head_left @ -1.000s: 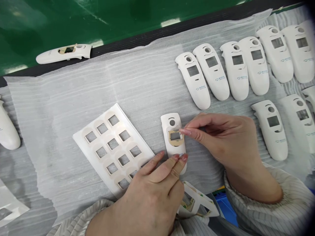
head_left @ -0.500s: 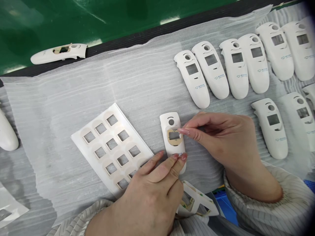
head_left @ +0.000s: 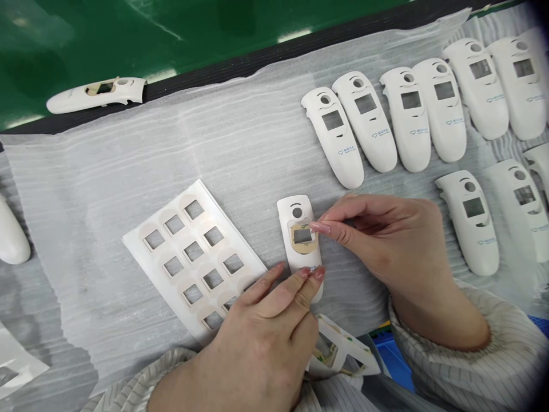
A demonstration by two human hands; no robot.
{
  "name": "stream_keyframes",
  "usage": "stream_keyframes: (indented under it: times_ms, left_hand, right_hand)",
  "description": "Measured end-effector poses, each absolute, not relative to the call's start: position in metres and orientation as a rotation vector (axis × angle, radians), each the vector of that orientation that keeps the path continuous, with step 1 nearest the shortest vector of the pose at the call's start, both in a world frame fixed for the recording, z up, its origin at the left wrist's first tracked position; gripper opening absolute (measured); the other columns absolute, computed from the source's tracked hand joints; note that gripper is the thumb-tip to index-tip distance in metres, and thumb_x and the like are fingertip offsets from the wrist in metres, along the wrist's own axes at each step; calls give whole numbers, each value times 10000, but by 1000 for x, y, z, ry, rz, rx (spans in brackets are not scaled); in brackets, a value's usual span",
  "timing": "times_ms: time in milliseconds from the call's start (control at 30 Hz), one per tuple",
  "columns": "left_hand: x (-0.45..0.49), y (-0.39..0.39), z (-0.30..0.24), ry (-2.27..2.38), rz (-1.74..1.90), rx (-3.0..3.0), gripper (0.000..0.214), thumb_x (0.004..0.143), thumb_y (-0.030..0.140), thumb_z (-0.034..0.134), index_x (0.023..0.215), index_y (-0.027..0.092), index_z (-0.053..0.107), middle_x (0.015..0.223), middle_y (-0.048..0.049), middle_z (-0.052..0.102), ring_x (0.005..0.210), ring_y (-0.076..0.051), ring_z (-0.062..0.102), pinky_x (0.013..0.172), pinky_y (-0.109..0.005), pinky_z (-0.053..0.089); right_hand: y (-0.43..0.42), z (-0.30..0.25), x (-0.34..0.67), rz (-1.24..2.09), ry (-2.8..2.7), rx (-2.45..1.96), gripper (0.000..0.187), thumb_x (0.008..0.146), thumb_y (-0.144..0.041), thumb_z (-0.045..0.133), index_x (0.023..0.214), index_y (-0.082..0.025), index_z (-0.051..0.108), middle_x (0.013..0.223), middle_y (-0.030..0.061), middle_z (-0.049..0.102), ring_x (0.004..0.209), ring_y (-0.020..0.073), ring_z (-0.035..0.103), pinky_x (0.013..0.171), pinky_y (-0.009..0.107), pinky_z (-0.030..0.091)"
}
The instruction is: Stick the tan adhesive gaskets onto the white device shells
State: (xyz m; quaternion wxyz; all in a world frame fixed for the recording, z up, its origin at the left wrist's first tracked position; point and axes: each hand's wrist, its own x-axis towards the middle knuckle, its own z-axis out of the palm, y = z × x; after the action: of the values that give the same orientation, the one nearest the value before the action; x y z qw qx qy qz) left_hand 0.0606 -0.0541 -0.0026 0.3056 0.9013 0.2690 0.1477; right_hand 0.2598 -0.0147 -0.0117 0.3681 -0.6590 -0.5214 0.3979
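A white thermometer-like casing [head_left: 297,204] lies upright on the foam sheet in front of me. Over its window sits a tan adhesive sticker [head_left: 304,248] with a rectangular cutout. My right hand [head_left: 381,243] pinches that sticker's right edge between thumb and index finger. My left hand [head_left: 261,337] lies with fingers stretched out, their tips pressing on the casing's lower end and partly covering its blue print. Left of the casing is a sheet of stickers [head_left: 182,239] in rows, each with a square opening; my left hand hides its lower right corner.
Several white casings [head_left: 337,139] stand in rows on the right of the foam sheet [head_left: 107,183]. Another casing [head_left: 96,97] rests on the black edge strip at the back left. A used sticker backing [head_left: 343,349] lies near my lap, beside a blue bin [head_left: 394,360].
The view has shifted very slightly. Both hands and the casing hold nearly the same places, with the right fingers still pinching the sticker's edge.
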Motion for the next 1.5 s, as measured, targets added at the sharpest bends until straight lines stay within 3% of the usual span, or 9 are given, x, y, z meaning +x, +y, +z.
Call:
stream_keyframes:
  times_ms: [433,867,1500]
  left_hand:
    - [60,-53,-5,710,388,2367,137,871,140,505,907,121,636,1374,-135,566,1351,-203,447,1175,-362,330]
    - [63,-53,-3,745,390,2357,157,865,135,497,917,124,645,1384,-134,556,1339,-196,463,1162,-366,359]
    - [64,-54,-2,753,394,2364,152,873,147,510,911,120,654,1358,-131,583,1331,-198,472,1164,-362,357]
  right_hand:
    - [-15,-12,260,1038,-1349,-1703,100,714,-296,811,688,-311,715,677,-69,724,598,129,639,545,276,532]
    - [-14,-10,261,1048,-1414,-1683,95,738,-328,788,701,-313,702,677,-29,716,610,189,645,544,343,543]
    - [-13,-10,260,1060,-1403,-1653,103,742,-254,776,691,-296,698,670,-42,716,598,165,646,539,313,557]
